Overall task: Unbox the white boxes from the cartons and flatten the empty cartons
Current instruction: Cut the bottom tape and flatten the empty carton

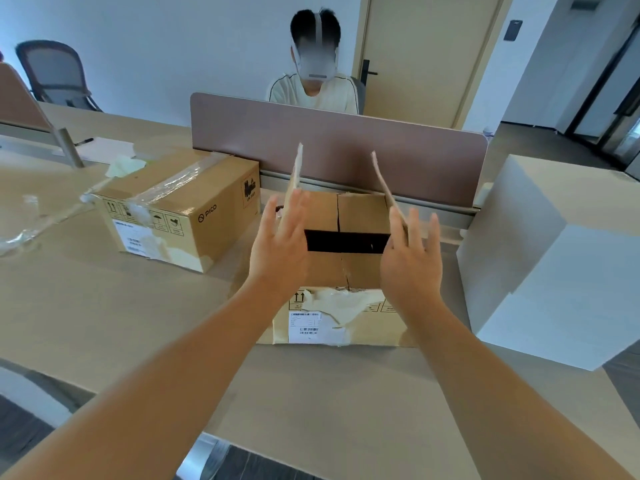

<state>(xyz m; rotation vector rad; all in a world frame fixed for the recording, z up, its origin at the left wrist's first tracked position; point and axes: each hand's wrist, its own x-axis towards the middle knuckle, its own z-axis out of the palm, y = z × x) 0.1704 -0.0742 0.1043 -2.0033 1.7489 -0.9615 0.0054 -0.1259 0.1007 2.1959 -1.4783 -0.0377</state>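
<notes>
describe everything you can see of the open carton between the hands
The open carton is brown corrugated cardboard, standing upright on the desk before the divider. Two long flaps stand raised; the left hand and right hand press flat against them. Short inner flaps lie folded in, a dark gap between. Its near face bears a white barcode label and torn tape.
</notes>
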